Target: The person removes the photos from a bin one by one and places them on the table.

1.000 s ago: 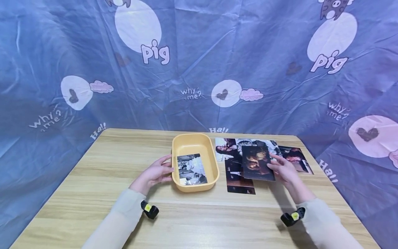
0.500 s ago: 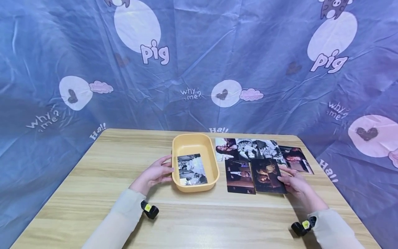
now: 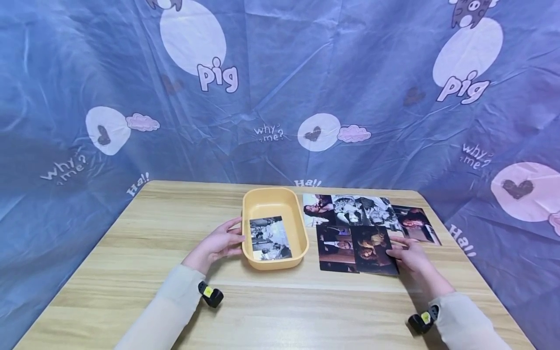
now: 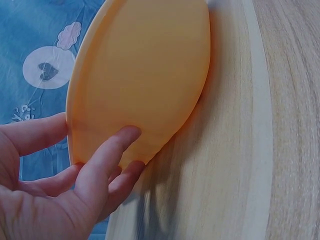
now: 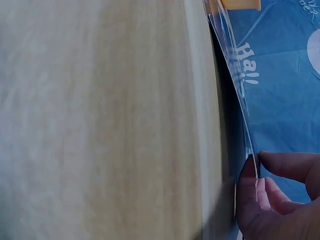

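My left hand (image 3: 222, 241) rests against the left outer wall of a yellow plastic tray (image 3: 273, 197). In the left wrist view, spread fingers touch the tray wall and rim, with none seen hooked inside. A black-and-white photo (image 3: 270, 238) lies in the tray's near part. At the right, my right hand (image 3: 413, 257) pinches the right edge of a dark photo (image 3: 374, 250) showing warm-toned figures. In the right wrist view, thumb and fingers hold the thin photo (image 5: 240, 95) edge-on, slightly above the table. Its left edge adjoins or overlaps another dark photo (image 3: 337, 249).
Behind these lie a photo with a dark-haired figure (image 3: 318, 209), black-and-white prints (image 3: 365, 210) and a dark photo (image 3: 413, 222) at far right. All rest on a wood-grain table (image 3: 280, 311). A blue printed cloth (image 3: 271, 87) hangs behind.
My right hand has brought the dark photo toward me and to the right, then slightly back left, uncovering the prints behind it. The left hand and tray have stayed put.
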`<state>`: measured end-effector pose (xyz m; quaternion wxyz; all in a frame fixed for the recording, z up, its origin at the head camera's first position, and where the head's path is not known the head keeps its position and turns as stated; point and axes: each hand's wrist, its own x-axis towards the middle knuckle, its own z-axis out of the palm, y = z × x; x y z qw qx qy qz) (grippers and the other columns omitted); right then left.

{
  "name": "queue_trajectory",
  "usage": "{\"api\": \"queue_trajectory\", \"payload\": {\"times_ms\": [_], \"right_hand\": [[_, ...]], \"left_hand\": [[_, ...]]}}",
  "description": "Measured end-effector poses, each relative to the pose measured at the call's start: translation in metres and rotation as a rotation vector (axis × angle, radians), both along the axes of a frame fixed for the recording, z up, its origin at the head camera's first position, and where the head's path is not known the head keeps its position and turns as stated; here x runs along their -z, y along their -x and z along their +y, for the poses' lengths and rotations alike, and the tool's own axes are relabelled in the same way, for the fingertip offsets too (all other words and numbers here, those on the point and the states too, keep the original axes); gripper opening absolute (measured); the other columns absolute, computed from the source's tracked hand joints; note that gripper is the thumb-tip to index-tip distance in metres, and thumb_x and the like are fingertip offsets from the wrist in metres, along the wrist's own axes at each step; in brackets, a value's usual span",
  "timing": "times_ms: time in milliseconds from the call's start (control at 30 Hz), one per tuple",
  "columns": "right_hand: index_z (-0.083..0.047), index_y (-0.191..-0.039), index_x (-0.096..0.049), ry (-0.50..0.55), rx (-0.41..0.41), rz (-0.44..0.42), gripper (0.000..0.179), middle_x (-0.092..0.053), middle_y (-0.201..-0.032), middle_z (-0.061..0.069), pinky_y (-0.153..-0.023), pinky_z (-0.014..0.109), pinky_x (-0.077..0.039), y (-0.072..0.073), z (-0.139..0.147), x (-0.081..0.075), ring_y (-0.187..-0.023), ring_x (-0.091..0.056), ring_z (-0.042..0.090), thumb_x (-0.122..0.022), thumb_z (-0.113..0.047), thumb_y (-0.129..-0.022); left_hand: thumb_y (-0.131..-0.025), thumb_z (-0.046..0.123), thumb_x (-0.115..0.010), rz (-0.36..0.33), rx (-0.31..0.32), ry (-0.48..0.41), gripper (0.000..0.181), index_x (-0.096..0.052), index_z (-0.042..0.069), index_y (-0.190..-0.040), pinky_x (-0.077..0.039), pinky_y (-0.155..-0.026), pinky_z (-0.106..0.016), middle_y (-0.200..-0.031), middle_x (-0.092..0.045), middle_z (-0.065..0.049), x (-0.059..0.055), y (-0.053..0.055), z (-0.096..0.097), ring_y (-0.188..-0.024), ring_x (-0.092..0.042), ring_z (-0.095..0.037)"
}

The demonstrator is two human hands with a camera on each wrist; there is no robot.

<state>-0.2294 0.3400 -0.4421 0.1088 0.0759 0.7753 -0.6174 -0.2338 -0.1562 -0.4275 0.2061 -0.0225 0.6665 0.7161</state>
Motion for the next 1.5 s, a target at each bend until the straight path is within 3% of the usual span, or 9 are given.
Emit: {"api": "queue_trajectory", "payload": {"times_ms": [100,333,500,600,700,833,967,1233,1500], "right_hand": [[0.020,-0.140,-0.022,-0.093,-0.016,0.018,0.062,-0.062,-0.081,-0.015,-0.057,0.013,-0.054,-0.001,-0.001,-0.002,-0.065,-0.059,-0.004,-0.056,0.004,-0.090],[0.021,-0.138,-0.029,-0.269,-0.028,0.053,0.058,-0.057,-0.087,-0.007,-0.052,0.016,-0.046,-0.003,-0.004,-0.016,-0.056,-0.045,0.001,-0.055,-0.007,-0.093],[0.017,-0.144,-0.023,-0.215,-0.036,0.064,0.066,-0.057,-0.091,-0.015,-0.063,0.014,-0.052,0.002,-0.016,-0.032,-0.071,-0.049,-0.009,-0.055,-0.015,-0.096],[0.012,-0.147,-0.020,-0.148,-0.046,0.075,0.069,-0.061,-0.116,0.005,-0.075,0.013,-0.053,0.009,-0.032,-0.042,-0.081,-0.048,-0.015,-0.055,-0.019,-0.097],[0.008,-0.150,-0.014,-0.030,-0.053,0.081,0.070,-0.036,-0.146,0.027,-0.082,0.013,-0.054,0.018,-0.056,-0.053,-0.087,-0.048,-0.016,-0.053,-0.018,-0.098],[0.004,-0.153,-0.009,0.117,-0.073,0.080,0.069,-0.014,-0.156,0.030,-0.098,0.020,-0.051,0.029,-0.093,-0.065,-0.115,-0.050,0.005,-0.049,-0.014,-0.100],[0.001,-0.153,-0.010,0.199,-0.103,0.057,0.067,-0.012,-0.159,0.026,-0.117,0.039,-0.036,0.038,-0.133,-0.073,-0.143,-0.026,0.033,-0.048,-0.011,-0.100],[0.005,-0.150,-0.022,0.270,-0.158,0.021,0.061,-0.029,-0.151,0.030,-0.118,0.048,-0.032,0.041,-0.211,-0.066,-0.135,-0.038,0.039,-0.050,-0.003,-0.097],[0.009,-0.147,-0.027,0.189,-0.201,-0.018,0.065,-0.029,-0.150,0.033,-0.118,0.050,-0.032,0.037,-0.257,-0.045,-0.136,-0.037,0.044,-0.058,-0.005,-0.092]], "left_hand": [[-0.092,-0.004,-0.052,-0.007,-0.002,0.000,0.074,-0.013,0.006,-0.154,-0.060,-0.087,-0.036,-0.154,-0.024,-0.028,0.000,-0.001,0.000,-0.118,-0.058,-0.038],[-0.091,-0.005,-0.053,-0.013,-0.013,-0.009,0.074,-0.015,0.006,-0.154,-0.060,-0.088,-0.037,-0.154,-0.026,-0.028,-0.001,-0.002,0.001,-0.116,-0.059,-0.036],[-0.091,-0.005,-0.052,-0.006,-0.006,-0.012,0.074,-0.014,0.006,-0.154,-0.060,-0.087,-0.036,-0.154,-0.025,-0.028,-0.001,-0.001,0.001,-0.113,-0.061,-0.033],[-0.091,-0.005,-0.052,-0.005,-0.005,-0.017,0.074,-0.015,0.006,-0.154,-0.061,-0.085,-0.035,-0.153,-0.026,-0.029,0.000,0.000,0.001,-0.111,-0.062,-0.032],[-0.091,-0.005,-0.052,-0.004,-0.002,-0.014,0.075,-0.014,0.005,-0.154,-0.061,-0.083,-0.034,-0.153,-0.026,-0.029,0.000,0.000,0.000,-0.109,-0.063,-0.030],[-0.091,-0.005,-0.052,-0.008,-0.004,-0.012,0.075,-0.013,0.006,-0.154,-0.061,-0.082,-0.033,-0.154,-0.025,-0.028,0.000,0.000,0.000,-0.110,-0.063,-0.030],[-0.091,-0.005,-0.053,-0.003,-0.005,-0.009,0.075,-0.014,0.005,-0.154,-0.062,-0.080,-0.032,-0.154,-0.025,-0.029,0.001,0.000,0.000,-0.112,-0.061,-0.033],[-0.091,-0.006,-0.052,0.004,-0.001,-0.015,0.075,-0.014,0.004,-0.154,-0.061,-0.082,-0.034,-0.153,-0.025,-0.030,0.002,0.000,-0.001,-0.110,-0.063,-0.032],[-0.091,-0.005,-0.052,0.002,0.000,-0.013,0.075,-0.013,0.005,-0.154,-0.062,-0.080,-0.032,-0.154,-0.024,-0.030,0.002,0.001,-0.001,-0.109,-0.063,-0.030]]}}
